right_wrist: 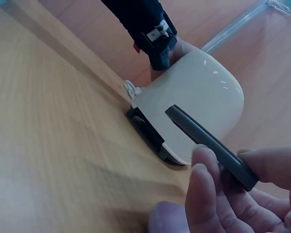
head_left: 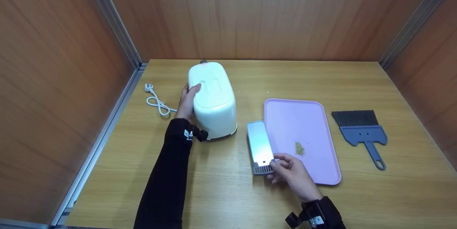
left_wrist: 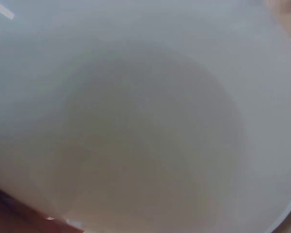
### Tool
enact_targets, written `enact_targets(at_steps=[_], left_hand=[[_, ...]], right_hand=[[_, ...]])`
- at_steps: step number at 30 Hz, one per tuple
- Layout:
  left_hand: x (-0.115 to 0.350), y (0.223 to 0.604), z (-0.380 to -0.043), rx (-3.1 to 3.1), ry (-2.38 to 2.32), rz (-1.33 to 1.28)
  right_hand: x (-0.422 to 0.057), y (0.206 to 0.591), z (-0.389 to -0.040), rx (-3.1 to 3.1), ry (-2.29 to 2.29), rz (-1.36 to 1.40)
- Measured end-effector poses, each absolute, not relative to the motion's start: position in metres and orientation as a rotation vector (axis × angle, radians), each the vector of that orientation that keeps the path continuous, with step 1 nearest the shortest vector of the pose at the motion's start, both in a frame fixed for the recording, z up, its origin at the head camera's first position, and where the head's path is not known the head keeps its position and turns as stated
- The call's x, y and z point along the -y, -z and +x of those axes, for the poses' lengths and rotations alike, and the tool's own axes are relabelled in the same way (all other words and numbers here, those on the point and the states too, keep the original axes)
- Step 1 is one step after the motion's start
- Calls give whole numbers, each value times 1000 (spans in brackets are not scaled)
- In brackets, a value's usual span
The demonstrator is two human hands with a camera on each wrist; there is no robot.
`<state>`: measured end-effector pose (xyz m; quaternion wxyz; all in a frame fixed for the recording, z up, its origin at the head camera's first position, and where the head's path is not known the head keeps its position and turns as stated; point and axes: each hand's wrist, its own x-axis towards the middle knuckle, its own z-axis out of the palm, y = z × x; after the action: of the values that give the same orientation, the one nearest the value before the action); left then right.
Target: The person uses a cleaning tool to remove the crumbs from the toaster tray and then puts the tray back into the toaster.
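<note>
A white toaster (head_left: 213, 96) with a smooth, closed top stands left of the table's middle. My left hand (head_left: 186, 102) grips its left side, thumb on the top edge; the other fingers are mostly hidden. The pale toaster wall (left_wrist: 150, 116) fills the left wrist view, blurred. Between thumb and fingers, my right hand (head_left: 293, 175) pinches the grey slotted end of a flat silver crumb tray (head_left: 260, 141). That crumb tray (right_wrist: 208, 145) appears edge-on in the right wrist view, in front of the toaster (right_wrist: 199, 97) and its dark base.
A pink tray (head_left: 296, 114) lies right of the crumb tray, with a small pile of greenish-brown crumbs (head_left: 299, 148) on it. Farther right is a blue-grey hand brush (head_left: 363, 134). The white cord and plug (head_left: 153, 96) lie left of the toaster. Wooden panels (head_left: 264, 14) enclose the table.
</note>
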<state>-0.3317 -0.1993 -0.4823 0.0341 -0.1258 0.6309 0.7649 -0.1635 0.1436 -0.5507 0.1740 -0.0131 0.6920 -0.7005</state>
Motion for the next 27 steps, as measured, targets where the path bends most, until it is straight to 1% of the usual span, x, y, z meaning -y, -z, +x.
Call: enact_targets(at_steps=[6,16,21,27], left_hand=[[200,480,-330,-1874,-2345,-453],[199,480,-332,-1843,-2368,-455],[200,483,-334,-1891,-2365,-435],[201,488,-332,-1941,-2402,-325]], right_hand=[[-132,555,-152,-1940,1953,-105],[-108,564,-136,-1842,1937,-216],[-98,570,-135,-1803,1920,-225],[-87,576,-140,-1749,1934,-176]])
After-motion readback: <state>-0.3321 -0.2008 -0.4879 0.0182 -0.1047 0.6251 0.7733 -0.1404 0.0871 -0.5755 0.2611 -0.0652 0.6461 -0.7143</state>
